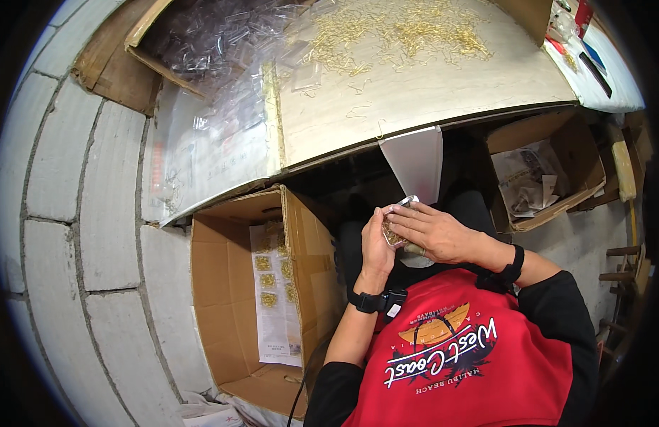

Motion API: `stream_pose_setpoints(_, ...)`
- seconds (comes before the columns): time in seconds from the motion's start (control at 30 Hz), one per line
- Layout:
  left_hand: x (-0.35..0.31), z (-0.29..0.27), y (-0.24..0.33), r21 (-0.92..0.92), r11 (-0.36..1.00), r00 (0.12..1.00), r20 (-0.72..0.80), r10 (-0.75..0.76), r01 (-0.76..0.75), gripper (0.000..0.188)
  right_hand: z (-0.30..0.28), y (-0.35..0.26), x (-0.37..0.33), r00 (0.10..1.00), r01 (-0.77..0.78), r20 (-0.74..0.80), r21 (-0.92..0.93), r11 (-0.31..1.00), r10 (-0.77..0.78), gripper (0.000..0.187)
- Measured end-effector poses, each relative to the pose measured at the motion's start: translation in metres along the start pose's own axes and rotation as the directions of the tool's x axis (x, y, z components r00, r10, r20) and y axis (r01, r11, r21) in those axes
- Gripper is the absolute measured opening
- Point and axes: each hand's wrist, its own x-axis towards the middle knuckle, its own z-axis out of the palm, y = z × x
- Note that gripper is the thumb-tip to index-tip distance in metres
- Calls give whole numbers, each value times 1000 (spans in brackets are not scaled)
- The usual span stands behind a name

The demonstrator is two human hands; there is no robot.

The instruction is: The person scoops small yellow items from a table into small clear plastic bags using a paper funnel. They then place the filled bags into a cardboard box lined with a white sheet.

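Observation:
Between my two hands, in front of my chest, is a small clear plastic box (392,235) with gold-coloured metal pieces inside. My left hand (375,245) grips it from the left, its thumb along the side and its other fingers mostly hidden. From the right, my right hand (447,235) is closed over the box, fingers stretched across its top and thumb at the near edge. Just beyond the hands, a translucent white plastic chute (418,156) hangs from the table edge, and a single gold hook (380,129) lies at its upper end.
Many gold hooks (422,32) are scattered over the pale tabletop (415,99). A heap of clear plastic boxes (233,43) lies to their left. Filled packs (268,281) rest on paper in a cardboard box (233,313) at left. Another cardboard box (589,160) holds papers at right.

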Motion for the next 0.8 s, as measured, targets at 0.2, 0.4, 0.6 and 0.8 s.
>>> stream_pose_setpoints(0.2, 2, -3, -4, 73, 995, 997, -8, 72, -71, 30, 10, 2, 0, 996, -15, -85, 44, 999, 19, 49)
stream_pose_setpoints(0.4, -2, -4, 6, 180, 983, 999, -25, 36, -31, 33, -7, 9, 8, 905, -62, -377, 338, 939, 195, 39)
stream_pose_setpoints(0.6, -7, 4, 8, 35, 999, 983, 181, -31, 25, 41, 9, 28, 7, 705, -482, -49, 698, 529, 708, 20)
stream_pose_setpoints(0.8, -5, -7, 1, 146, 987, 982, 168, -86, 61, 33, 17, 32, 9, 705, -482, 100, 794, 371, 702, 12)
